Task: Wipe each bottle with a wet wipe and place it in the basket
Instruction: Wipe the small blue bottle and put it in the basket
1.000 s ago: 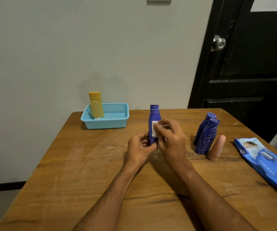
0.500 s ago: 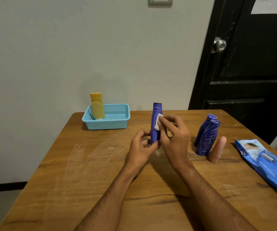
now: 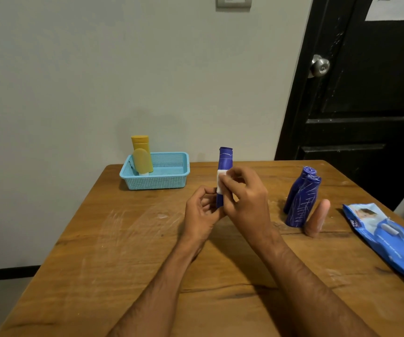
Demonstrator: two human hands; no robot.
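Observation:
A dark blue bottle (image 3: 224, 161) is held upright above the middle of the wooden table (image 3: 123, 251). My left hand (image 3: 202, 214) grips its lower end. My right hand (image 3: 246, 199) presses a small white wet wipe (image 3: 220, 182) against the bottle's middle. A light blue basket (image 3: 169, 177) sits at the table's far left and holds two yellow bottles (image 3: 142, 156). Two more dark blue bottles (image 3: 302, 200) stand to the right, with a peach-coloured bottle (image 3: 317, 218) beside them.
A blue pack of wet wipes (image 3: 388, 239) lies at the table's right edge. A black door (image 3: 366, 93) with a metal knob stands behind the table's right corner. A pale wall runs behind the basket.
The bottle has been turned in my left hand and lifted slightly. The wipe in my right hand has slid along the bottle's side, up and then back down to its middle.

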